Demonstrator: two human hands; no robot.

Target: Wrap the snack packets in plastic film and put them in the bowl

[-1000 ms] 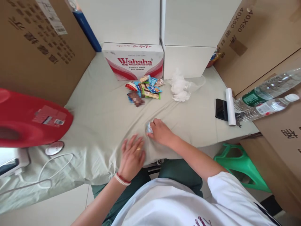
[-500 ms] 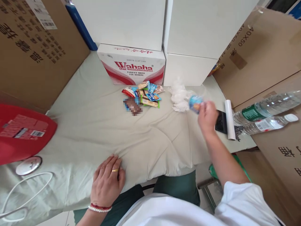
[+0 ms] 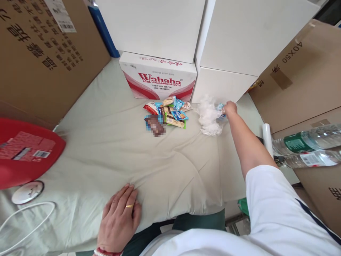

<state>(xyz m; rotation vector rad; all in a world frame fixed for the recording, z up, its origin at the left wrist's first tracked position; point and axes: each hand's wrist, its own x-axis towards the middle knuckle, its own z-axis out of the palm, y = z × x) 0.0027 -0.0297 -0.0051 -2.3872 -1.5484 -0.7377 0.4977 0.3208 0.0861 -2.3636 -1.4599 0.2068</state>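
The packet, small and blue, is at the far right of the cloth, right at the top edge of the bag, a crumpled clear plastic one lying in front of the white boxes. Half a second ago it was up in the air, further right and nearer the person. A second ago it lay low on the cloth near the front edge, close to the other hand. The right hand has gone out with it, the arm now stretched long across the cloth. Its fingers are closed round the packet's right end, though it is too small and far to see whether packet and bag touch. The left hand has stayed where it was half a second ago, lying flat and palm down on the cloth at the front edge. Its fingers are spread a little and hold nothing, and there is a ring on one. Just left of the bag is the snack pile, a loose heap of wrappers in front of the Wahaha box. Off to the right lie a white roll and two bottles on their sides on a cardboard box. At the left are a red tub, a round disc and a white cable.
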